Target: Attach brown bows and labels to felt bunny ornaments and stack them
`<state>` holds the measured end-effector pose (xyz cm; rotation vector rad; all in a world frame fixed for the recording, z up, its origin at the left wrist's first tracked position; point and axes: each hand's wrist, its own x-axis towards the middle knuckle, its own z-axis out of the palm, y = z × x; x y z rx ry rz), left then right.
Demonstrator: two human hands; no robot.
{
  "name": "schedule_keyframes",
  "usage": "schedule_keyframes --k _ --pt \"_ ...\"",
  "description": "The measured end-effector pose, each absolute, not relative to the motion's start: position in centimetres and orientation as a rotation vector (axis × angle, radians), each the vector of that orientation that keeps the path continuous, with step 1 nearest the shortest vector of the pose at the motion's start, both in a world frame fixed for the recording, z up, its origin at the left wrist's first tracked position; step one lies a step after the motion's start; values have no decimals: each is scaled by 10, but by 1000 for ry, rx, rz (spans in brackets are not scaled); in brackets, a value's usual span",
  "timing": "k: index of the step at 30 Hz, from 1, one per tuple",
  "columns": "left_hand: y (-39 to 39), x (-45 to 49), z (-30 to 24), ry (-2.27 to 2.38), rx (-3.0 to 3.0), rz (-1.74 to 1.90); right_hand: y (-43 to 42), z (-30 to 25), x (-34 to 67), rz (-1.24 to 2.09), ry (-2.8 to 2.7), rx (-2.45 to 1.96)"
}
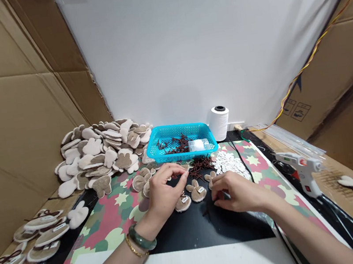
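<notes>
- Left hand [166,191]: fingers curled, thumb and forefinger pinched together at the far edge of the black mat [208,229]; any held item is too small to tell.
- Right hand [239,191]: fingers loosely curled, tips down on the mat; whether it holds anything cannot be told.
- Rabbit-shaped felt pieces [196,191]: lying on the mat between the hands at 12 o'clock, some with small white labels [184,199]; more lie at 10 o'clock.
- Brown twine bows [200,166]: heaped at 12 o'clock, just beyond the hands, beside a heap of white labels [229,163] at 1 o'clock.
- Blue basket [183,154]: at 12 o'clock, holding more bows and a clear packet [198,145]; white thread spool [219,123] just beside it.
- Glue gun [299,170]: at 3 o'clock, on the bench.
- Large felt pile [100,155]: at 10 o'clock, mostly without visible bows or labels, so most pieces appear unfinished.
- Small group with bows and labels [41,229]: at 9 o'clock, apparently the few finished so far.
</notes>
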<state>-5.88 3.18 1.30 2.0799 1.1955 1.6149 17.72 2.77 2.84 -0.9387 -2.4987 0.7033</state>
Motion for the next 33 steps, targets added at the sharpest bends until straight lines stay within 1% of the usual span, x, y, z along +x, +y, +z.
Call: schedule_keyframes --k 3,8,16,19,24,28,33 --pt "32 -59 8 1200 2119 1598 22 20 169 575 -2622 -1027" --pt "30 -56 5 1147 2153 1491 18 2 154 386 -2645 -1079" --pt "31 -56 12 1069 1959 1081 24 7 160 305 -2290 -967" --pt "32 -56 7 1056 1865 1035 25 5 160 244 -2215 -986" --pt "36 -56 0 1086 1777 1076 27 -2 151 285 -2122 -1041" --pt "39 -55 -3 1232 1851 1122 33 -5 143 293 -2136 -1140" --pt "40 -55 -9 1298 1974 1149 39 -10 137 431 -2150 -1259"
